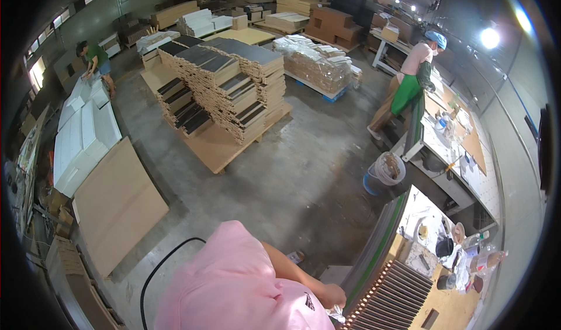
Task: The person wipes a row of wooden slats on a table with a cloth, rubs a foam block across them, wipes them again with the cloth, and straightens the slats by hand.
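Note:
My left hand is at the bottom of the picture, at the near edge of a workbench, on a bent arm below a pink sleeve. Its fingers look curled around a crumpled white piece, cloth or paper, I cannot tell which. Right beside the hand lies a row of dark narrow board strips with light brown ends, set side by side on the bench. My right hand does not show.
On the bench stand a dark cup, a plastic bottle and rags. A white bucket sits on the floor near another bench, where a person works. Stacked boards fill a pallet; another person bends over white panels. A black hose curves nearby.

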A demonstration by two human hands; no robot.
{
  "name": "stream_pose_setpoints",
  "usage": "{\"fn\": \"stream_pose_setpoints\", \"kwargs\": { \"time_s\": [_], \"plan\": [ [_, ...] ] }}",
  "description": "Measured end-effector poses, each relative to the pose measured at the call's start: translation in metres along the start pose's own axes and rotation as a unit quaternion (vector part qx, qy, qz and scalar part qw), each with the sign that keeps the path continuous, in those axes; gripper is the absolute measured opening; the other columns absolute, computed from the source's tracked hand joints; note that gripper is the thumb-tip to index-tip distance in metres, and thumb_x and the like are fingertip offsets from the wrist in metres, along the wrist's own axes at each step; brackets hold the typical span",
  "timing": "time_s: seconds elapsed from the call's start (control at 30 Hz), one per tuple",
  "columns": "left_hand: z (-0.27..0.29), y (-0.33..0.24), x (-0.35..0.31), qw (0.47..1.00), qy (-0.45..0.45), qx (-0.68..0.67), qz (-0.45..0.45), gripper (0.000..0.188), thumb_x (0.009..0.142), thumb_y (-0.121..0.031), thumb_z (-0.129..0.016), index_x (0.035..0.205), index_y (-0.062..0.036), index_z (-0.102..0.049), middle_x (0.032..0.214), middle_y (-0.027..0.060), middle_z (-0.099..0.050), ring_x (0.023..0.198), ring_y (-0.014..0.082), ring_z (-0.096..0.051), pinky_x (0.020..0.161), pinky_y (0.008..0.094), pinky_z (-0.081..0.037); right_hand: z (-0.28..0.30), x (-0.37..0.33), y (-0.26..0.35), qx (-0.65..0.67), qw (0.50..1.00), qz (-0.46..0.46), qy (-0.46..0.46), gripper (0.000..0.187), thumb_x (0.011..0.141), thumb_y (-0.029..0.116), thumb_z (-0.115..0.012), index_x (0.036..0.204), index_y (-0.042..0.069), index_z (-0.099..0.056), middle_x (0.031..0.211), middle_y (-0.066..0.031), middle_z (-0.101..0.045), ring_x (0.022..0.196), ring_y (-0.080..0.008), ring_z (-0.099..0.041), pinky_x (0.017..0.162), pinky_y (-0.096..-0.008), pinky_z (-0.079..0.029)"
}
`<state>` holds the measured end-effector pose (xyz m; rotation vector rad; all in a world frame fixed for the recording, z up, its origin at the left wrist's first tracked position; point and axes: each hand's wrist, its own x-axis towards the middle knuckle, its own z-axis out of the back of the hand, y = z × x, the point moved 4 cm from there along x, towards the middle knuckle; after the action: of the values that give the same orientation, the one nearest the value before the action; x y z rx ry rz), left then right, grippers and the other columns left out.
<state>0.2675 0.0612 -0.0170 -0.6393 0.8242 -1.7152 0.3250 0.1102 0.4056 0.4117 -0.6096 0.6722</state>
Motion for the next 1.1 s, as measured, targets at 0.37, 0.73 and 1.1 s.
{"fn": "stream_pose_setpoints", "kwargs": {
  "time_s": [0.37,0.73,1.1],
  "plan": [
    [0.007,0.011,-0.012,0.999,-0.041,-0.03,0.013,0.018,0.068,-0.016,-0.072,0.08,-0.0038,-0.068,0.078,0.0183,-0.067,0.085,0.0414,-0.065,0.071,0.0516,-0.049,-0.004,0.004,0.003,0.011,1.0,0.01,0.005,0.061,0.092,0.06,-0.048,0.146,0.031,-0.045,0.165,-0.0141,0.009,0.153,-0.0339,0.005,0.122,-0.0609,0.003],
    [0.003,0.005,-0.014,0.998,0.042,-0.017,0.032,0.023,0.073,-0.022,-0.071,0.092,-0.0097,-0.073,0.082,0.0168,-0.068,0.088,0.0393,-0.066,0.073,0.0509,-0.05,0.004,-0.008,-0.005,-0.009,1.0,-0.02,-0.022,0.065,0.092,0.064,-0.045,0.148,0.031,-0.043,0.165,-0.0155,0.006,0.153,-0.0348,0.003,0.122,-0.0611,0.003],
    [-0.022,0.0,-0.002,0.995,0.096,0.013,-0.01,0.02,0.07,-0.016,-0.071,0.089,-0.0104,-0.073,0.09,0.0132,-0.072,0.09,0.036,-0.069,0.074,0.0498,-0.053,0.018,-0.031,-0.003,-0.032,0.997,-0.064,-0.038,0.069,0.092,0.068,-0.042,0.15,0.03,-0.041,0.165,-0.0169,0.003,0.153,-0.0356,0.001,0.121,-0.0612,0.003]
  ]
}}
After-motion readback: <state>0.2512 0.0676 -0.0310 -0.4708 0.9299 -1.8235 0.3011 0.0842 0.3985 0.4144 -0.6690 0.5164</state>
